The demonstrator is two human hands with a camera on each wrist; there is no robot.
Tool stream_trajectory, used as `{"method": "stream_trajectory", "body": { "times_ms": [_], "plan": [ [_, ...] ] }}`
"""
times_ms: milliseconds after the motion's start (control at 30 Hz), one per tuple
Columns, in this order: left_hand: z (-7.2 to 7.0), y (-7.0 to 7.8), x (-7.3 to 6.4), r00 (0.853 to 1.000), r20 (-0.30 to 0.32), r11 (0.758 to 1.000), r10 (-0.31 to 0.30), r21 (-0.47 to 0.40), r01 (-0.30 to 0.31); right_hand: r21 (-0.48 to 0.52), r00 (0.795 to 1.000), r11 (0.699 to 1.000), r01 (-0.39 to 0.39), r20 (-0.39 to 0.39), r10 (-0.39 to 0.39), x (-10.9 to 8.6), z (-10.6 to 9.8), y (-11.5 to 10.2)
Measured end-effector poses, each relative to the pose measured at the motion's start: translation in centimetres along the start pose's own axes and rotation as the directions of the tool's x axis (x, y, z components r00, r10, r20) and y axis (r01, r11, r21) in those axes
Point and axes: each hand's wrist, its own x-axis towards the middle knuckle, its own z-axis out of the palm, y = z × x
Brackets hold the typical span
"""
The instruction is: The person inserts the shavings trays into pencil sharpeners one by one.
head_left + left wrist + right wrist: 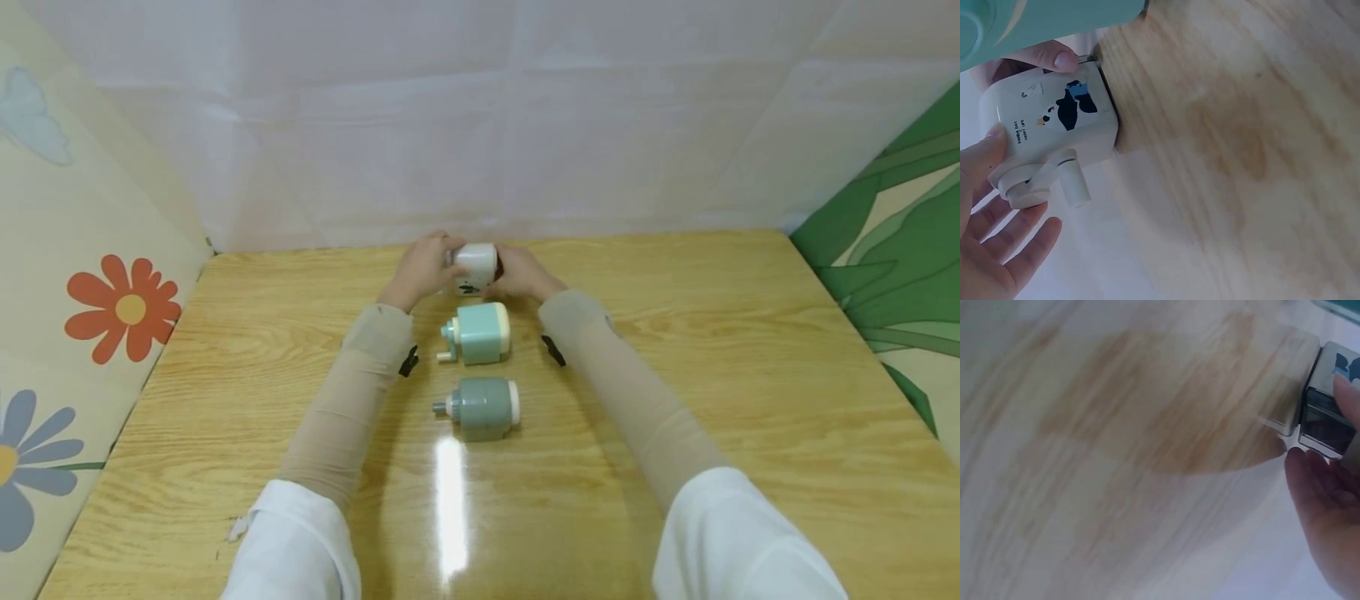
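A white crank pencil sharpener (476,260) with a panda print lies on its side at the back of the table, between both hands. My left hand (426,268) holds its crank end; in the left wrist view the thumb presses the body and the fingers reach round by the crank (1074,183). From the other end my right hand (522,273) grips it, thumb on the printed face near the dark see-through shavings drawer (1327,425). Nearer to me lies a teal pencil sharpener (480,333), and in front of that a grey-green pencil sharpener (486,407), cranks pointing left.
The wooden table (712,358) meets a white cloth backdrop (495,150) just behind the hands. Flower-printed panels (45,208) stand along the left side, and a green leaf panel (907,250) on the right. A small torn white scrap (237,528) is near the left sleeve.
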Motion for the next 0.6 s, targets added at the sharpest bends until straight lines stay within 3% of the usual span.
{"method": "stream_trajectory", "body": {
  "times_ms": [167, 300, 467, 600],
  "plan": [
    [0.3, -0.6, -0.1, 1.0, -0.016, 0.995, -0.026, -0.095, 0.025, 0.01, 0.999, 1.0, 0.022, 0.036, -0.022, -0.2, -0.3, 0.3],
    [0.3, -1.2, -0.6, 0.999, -0.019, 0.989, -0.049, -0.143, 0.046, -0.047, 0.996, 0.995, 0.082, 0.034, -0.081, -1.1, -1.0, 0.7],
    [0.1, -2.4, -2.0, 0.996, -0.062, 0.992, -0.063, -0.111, 0.056, -0.149, 0.993, 0.982, 0.118, 0.004, -0.118, -2.9, -1.9, 1.9],
    [0.0, -3.8, -3.3, 0.993, -0.099, 0.998, -0.057, 0.004, 0.058, -0.208, 0.993, 0.972, 0.113, 0.004, -0.115, -4.5, -2.5, 2.9]
  ]
}}
